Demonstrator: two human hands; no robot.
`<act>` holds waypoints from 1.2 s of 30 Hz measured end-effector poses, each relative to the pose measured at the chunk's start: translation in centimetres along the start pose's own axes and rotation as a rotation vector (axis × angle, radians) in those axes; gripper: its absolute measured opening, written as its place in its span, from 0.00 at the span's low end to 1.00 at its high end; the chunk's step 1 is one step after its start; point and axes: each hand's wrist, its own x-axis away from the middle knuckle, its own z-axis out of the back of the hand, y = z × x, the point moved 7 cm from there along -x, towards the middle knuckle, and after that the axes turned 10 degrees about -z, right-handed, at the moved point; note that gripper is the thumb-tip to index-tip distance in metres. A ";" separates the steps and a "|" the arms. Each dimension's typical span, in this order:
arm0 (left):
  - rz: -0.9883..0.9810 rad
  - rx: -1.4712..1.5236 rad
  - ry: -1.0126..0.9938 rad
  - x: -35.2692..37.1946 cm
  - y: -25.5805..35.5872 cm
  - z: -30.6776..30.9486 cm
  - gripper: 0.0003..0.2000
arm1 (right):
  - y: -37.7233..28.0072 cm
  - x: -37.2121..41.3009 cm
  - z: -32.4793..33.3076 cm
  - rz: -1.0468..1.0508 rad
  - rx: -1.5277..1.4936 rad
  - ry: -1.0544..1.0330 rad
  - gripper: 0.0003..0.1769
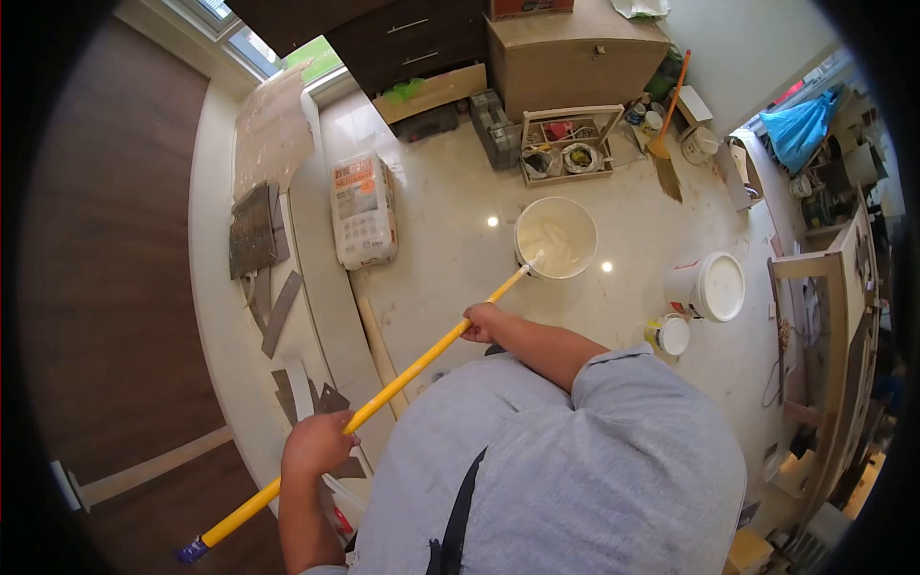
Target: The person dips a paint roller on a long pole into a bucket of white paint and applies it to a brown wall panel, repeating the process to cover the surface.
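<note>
A long yellow pole [407,376] slants across in front of my body, with both hands wrapped round it. My left hand [319,443] grips it lower down, towards the end with a blue tip. Higher up, my right hand [481,323] closes on it, nearer the bucket. The pole's white far end reaches into a white bucket [522,235] on the floor. Pale, creamy liquid [556,244] lies in the bucket, and whatever is on the pole's end is hidden in it.
A full bag [364,213] stands left of the bucket. A wooden tool tray [567,177] and a broom [663,158] are behind it. To the right sit a lidded white bucket [721,287] and a small tub [674,335]. Scraps and flat blades [281,314] lie on the left ledge.
</note>
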 end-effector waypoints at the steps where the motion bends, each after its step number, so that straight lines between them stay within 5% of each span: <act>1: -0.018 0.043 0.020 0.4 -0.8 0.0 0.22 | 0.2 1.6 -0.5 0.006 -0.002 0.007 0.13; 5: 0.121 0.216 0.012 3.7 -5.9 0.9 0.24 | 1.7 3.4 -2.5 0.007 0.005 -0.113 0.11; 8: 0.294 0.034 0.078 5.6 -9.2 0.7 0.24 | 1.6 3.7 -2.5 0.044 -0.009 -0.103 0.11; 14: 0.189 0.002 0.273 2.2 -7.2 -2.1 0.23 | 0.2 0.1 -0.3 0.112 -0.030 0.097 0.10; 18: 0.252 0.106 0.172 6.0 -11.5 -2.2 0.24 | 2.5 2.3 -3.2 0.090 -0.010 -0.047 0.13; 25: 0.150 0.000 0.250 2.8 -9.3 -3.7 0.24 | 1.4 1.4 -1.2 0.151 -0.080 0.125 0.14; 31: 0.141 0.151 0.117 5.3 -15.0 -5.8 0.20 | 4.5 2.8 -2.9 0.154 -0.030 -0.058 0.14; 36: 0.053 0.001 0.320 3.3 -10.7 -5.8 0.19 | 2.6 -1.0 -0.8 0.133 -0.055 0.146 0.13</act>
